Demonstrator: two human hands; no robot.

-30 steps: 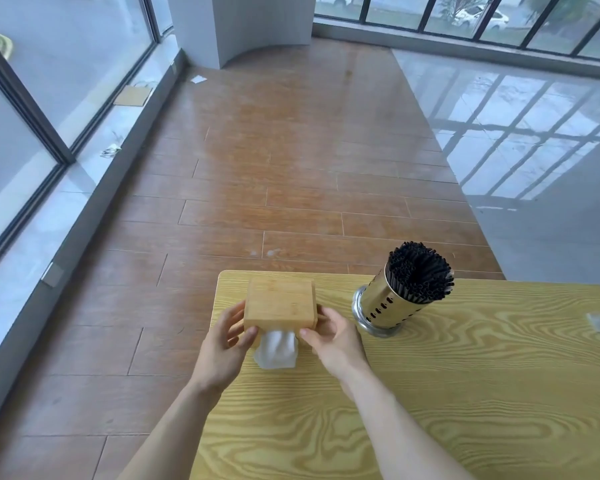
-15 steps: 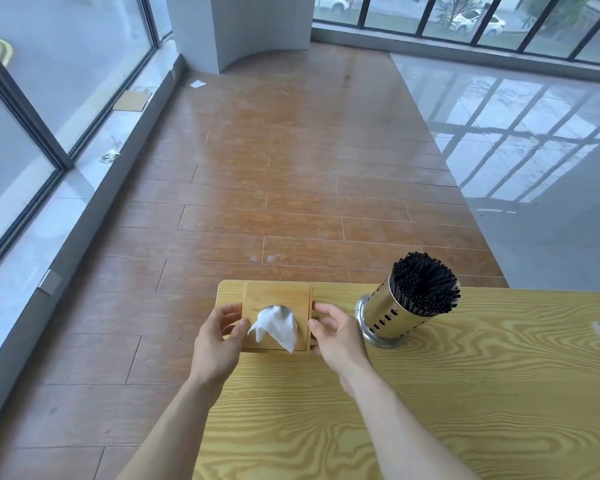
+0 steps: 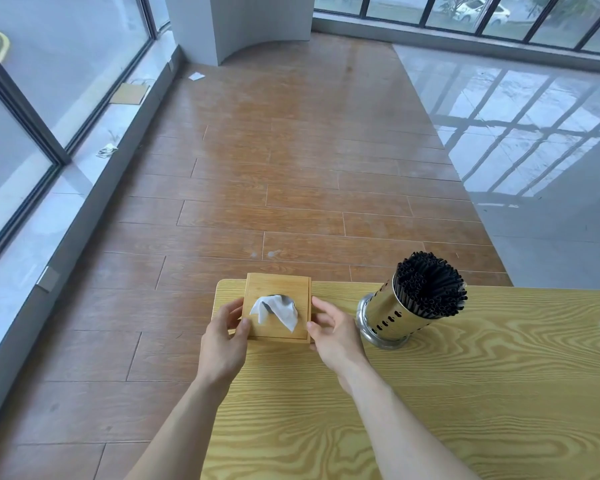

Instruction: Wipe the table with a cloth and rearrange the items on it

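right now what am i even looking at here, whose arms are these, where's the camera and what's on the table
There is no robot here: these are a person's two bare arms, filmed by a wide-angle camera worn on their head, looking forward and down. That is why the arms enter from the bottom and the floor looks curved.

The left hand and right hand grip opposite sides of a square wooden tissue box, which sits at the far corner of the light wooden table. A white tissue sticks out of its top opening.

To the right, apart from the box, stands a shiny metal holder with holes, packed with black straws. Something small and pale lies at the right edge, too blurred to identify.
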